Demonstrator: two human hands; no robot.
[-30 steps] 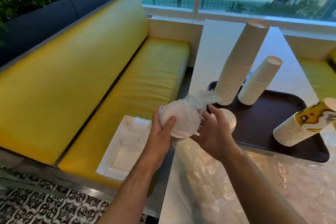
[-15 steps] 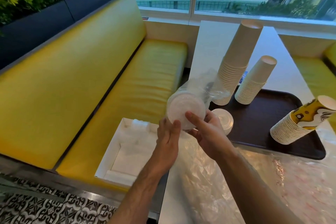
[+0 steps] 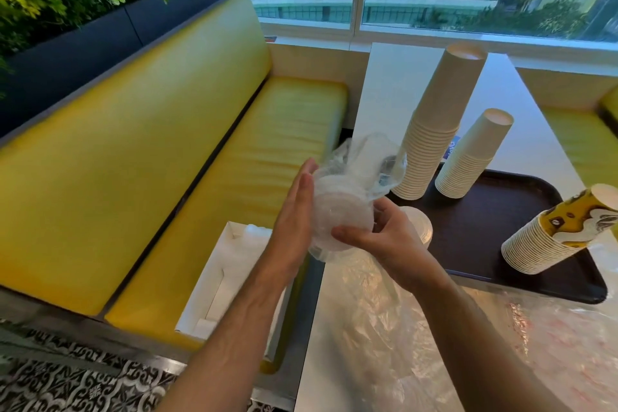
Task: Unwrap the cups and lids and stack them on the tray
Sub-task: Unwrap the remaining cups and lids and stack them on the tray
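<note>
a person's two hands hold a stack of white lids [image 3: 341, 221] in a clear plastic wrap [image 3: 368, 160] at the centre of the frame, above the near-left edge of a white bench [image 3: 394, 84]. the left hand [image 3: 294, 221] lies flat against the stack's left side, fingers straight. the right hand [image 3: 378, 237] grips the stack from the lower right, thumb across its face. to the right, a dark tray [image 3: 485, 217] carries two tilted stacks of white cups [image 3: 434, 124], a leaning stack of yellow printed cups [image 3: 551, 234] and a small pile of unwrapped lids [image 3: 421, 227]. loose plastic film [image 3: 384, 328] covers the bench at lower right. a white box [image 3: 217, 281] sits on the yellow seat [image 3: 150, 150] at lower left.
</note>
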